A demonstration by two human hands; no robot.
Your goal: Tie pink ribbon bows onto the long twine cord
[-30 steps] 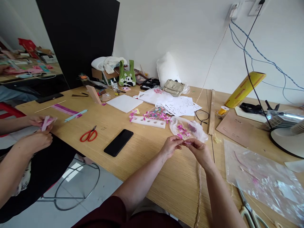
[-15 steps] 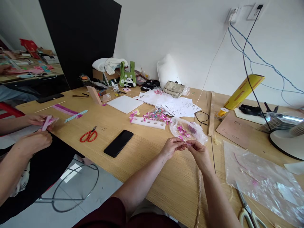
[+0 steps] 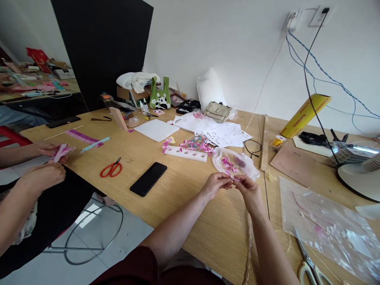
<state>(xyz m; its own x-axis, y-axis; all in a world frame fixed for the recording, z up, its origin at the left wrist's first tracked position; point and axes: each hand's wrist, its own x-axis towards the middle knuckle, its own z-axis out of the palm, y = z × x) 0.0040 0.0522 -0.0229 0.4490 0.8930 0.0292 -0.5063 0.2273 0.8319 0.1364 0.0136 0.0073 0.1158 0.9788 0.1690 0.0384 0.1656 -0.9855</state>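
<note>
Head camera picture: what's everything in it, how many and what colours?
table: 1, light brown, underneath
panda bag: 1, green, back
puffy bundle: 1, white, back middle
other clutter: many, mixed, back
papers: several, white, middle
holed strip: 1, white, middle
plastic bag: 1, whitish, middle
flower pieces: many, pink, behind holed strip, in plastic bag
scissors: 2, red left, cream right
phone: 1, black, beside red scissors
tube: 1, yellow, back right
plastic sheet: 1, clear, right
other person's hands: 2, bare, far left
held piece: 1, pink, centre
left hand: 1, bare, centre
right hand: 1, bare, centre
</note>
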